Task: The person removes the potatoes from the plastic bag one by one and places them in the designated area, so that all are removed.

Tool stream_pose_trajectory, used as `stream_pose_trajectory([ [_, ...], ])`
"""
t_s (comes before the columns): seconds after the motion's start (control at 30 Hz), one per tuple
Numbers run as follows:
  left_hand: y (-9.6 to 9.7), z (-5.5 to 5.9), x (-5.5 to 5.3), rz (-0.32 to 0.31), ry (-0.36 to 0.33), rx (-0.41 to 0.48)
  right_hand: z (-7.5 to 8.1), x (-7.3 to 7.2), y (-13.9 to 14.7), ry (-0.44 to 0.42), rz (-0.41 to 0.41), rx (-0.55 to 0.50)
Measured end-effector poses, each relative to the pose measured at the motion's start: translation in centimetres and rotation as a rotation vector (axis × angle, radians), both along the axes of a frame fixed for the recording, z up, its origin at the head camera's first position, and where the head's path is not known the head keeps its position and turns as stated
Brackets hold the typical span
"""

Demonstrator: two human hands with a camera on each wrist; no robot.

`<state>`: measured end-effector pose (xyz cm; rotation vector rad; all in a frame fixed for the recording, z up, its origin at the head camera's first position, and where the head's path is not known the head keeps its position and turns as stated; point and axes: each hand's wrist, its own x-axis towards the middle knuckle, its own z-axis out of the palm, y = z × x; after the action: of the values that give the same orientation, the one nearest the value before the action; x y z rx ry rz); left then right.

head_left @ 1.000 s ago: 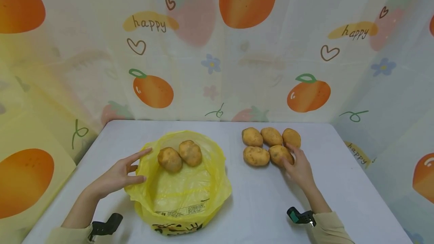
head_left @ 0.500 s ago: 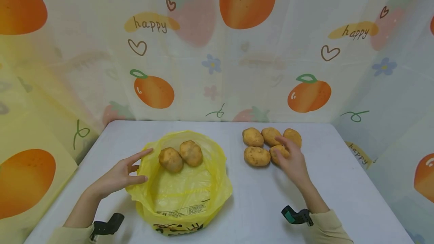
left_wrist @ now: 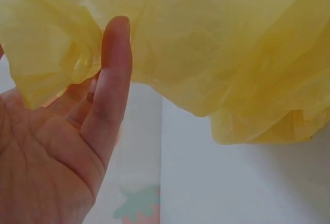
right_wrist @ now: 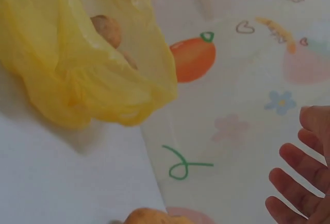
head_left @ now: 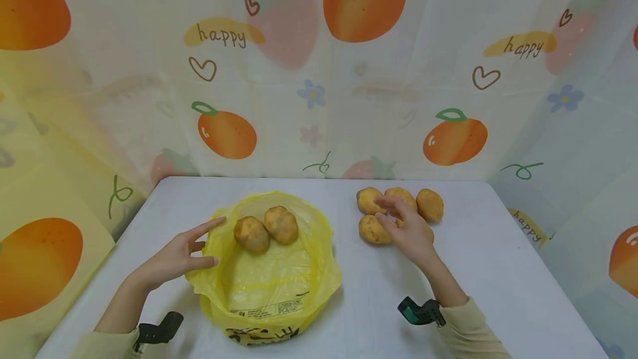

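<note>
A yellow plastic bag (head_left: 269,287) stands with its mouth spread, its rim turned outward. Inside lie two potatoes (head_left: 251,235), near its far side. My left hand (head_left: 171,259) touches the bag's left rim, thumb and index finger apart and fairly straight; in the left wrist view a fold of the bag (left_wrist: 51,54) hides part of that hand. Above the group of several potatoes (head_left: 430,205) on the right, my right hand (head_left: 408,237) hovers with fingers spread and nothing held, partly covering the near potatoes. In the right wrist view the right hand's fingers (right_wrist: 304,167) are apart.
A white table (head_left: 344,320) carries the bag and the potatoes. Fruit-patterned cloth (head_left: 319,126) rises behind the table's far edge and along both sides. A black wrist camera (head_left: 421,312) sits on the right wrist, another black camera (head_left: 160,328) on the left.
My right hand has drawn away from the near right potato and moved left across the potatoes. The left hand and the bag have stayed in place.
</note>
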<state>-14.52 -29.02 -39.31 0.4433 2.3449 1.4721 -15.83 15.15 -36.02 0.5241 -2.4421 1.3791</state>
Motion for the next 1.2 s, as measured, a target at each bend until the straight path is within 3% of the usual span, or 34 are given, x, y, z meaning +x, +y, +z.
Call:
stream_pose_trajectory([
  [0.3, 0.0, 0.0, 0.0, -0.003, -0.006, 0.010, -1.6, -1.8, -1.3, -0.101, 0.140, -0.090],
  [0.67, 0.1, 0.0, -0.1, -0.001, 0.010, 0.003, -0.8, -2.2, -4.5, -0.094, 0.224, -0.036],
  [0.97, 0.1, 0.2, -0.3, -0.016, 0.074, -0.051, -0.7, -2.7, -6.8, -0.119, 0.302, -0.031],
  [1.03, 0.1, 0.2, -0.3, -0.018, 0.070, -0.052, 0.3, -2.3, -7.4, -0.126, 0.317, -0.033],
  [1.2, 0.2, 0.2, -0.4, -0.014, 0.079, -0.080, 0.7, -2.7, -8.8, -0.149, 0.363, -0.057],
])
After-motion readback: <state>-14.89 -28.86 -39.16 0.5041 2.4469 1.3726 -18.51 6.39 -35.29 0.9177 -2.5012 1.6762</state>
